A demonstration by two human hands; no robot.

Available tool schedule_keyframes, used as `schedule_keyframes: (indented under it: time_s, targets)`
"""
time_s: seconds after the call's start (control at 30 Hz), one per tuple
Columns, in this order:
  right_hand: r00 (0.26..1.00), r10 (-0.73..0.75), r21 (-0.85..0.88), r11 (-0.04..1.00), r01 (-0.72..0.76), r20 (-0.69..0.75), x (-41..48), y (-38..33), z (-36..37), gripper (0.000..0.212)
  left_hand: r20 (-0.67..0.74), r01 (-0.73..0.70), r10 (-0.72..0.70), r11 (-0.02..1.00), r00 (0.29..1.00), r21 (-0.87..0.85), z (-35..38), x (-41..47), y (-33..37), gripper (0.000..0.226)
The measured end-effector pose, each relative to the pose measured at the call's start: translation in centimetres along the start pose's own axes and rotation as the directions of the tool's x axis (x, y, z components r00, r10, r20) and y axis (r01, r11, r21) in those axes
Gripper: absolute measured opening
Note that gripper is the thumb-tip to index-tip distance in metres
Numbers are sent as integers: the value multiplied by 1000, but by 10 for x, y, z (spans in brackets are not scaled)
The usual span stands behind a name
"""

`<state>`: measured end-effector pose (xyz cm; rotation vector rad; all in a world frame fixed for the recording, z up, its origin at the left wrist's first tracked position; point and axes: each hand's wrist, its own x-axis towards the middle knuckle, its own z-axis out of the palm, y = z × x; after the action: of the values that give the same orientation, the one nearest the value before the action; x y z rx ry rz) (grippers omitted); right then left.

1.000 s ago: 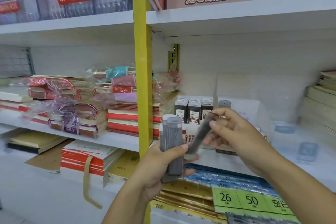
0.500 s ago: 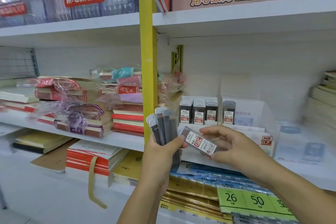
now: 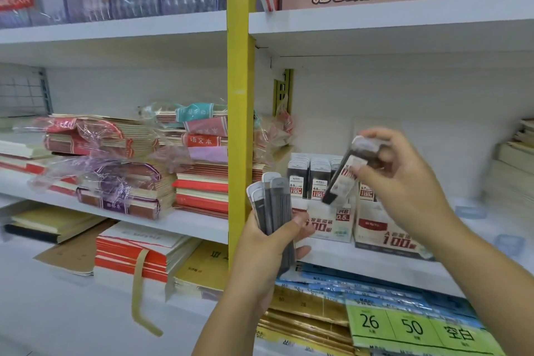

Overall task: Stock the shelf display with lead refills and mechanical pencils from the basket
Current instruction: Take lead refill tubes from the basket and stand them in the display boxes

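Observation:
My left hand (image 3: 265, 246) grips a fanned stack of several grey lead refill cases (image 3: 273, 202) upright, in front of the yellow shelf post. My right hand (image 3: 404, 182) pinches a single lead refill case (image 3: 344, 179) by its top end, tilted, with its lower end over the display boxes. On the middle shelf stand two white display boxes: the left one (image 3: 323, 225) marked 0.5 holds rows of upright refill cases (image 3: 310, 179), and the right one (image 3: 387, 237) is partly hidden behind my right hand. No basket or mechanical pencils are in view.
A yellow shelf post (image 3: 239, 95) stands just left of my left hand. Wrapped notebook bundles (image 3: 115, 170) fill the left shelf. Paper stacks (image 3: 517, 159) sit at the far right. Blue and gold packs with a green price card (image 3: 410, 326) lie on the shelf below.
My right hand lifted the single refill case up and to the right, from beside the stack to above the display boxes. The left hand kept its stack and stayed roughly where it was.

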<state>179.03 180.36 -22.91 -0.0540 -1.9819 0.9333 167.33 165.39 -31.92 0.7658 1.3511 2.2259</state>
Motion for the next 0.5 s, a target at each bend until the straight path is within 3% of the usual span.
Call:
schedule_keyframes:
  time_s: [0.2, 0.33, 0.5]
  targets:
    - [990, -125, -248, 959, 137, 63, 35, -3, 11, 37, -43, 22, -20, 999, 999, 49, -10, 8, -6, 16]
    - [983, -141, -366, 914, 176, 118, 45, -1, 30, 37, -57, 11, -6, 996, 998, 89, -18, 13, -10, 18]
    - [980, -50, -519, 842, 145, 192, 56, 10, 48, 38, 10, 22, -22, 998, 1000, 51, -24, 14, -9, 19]
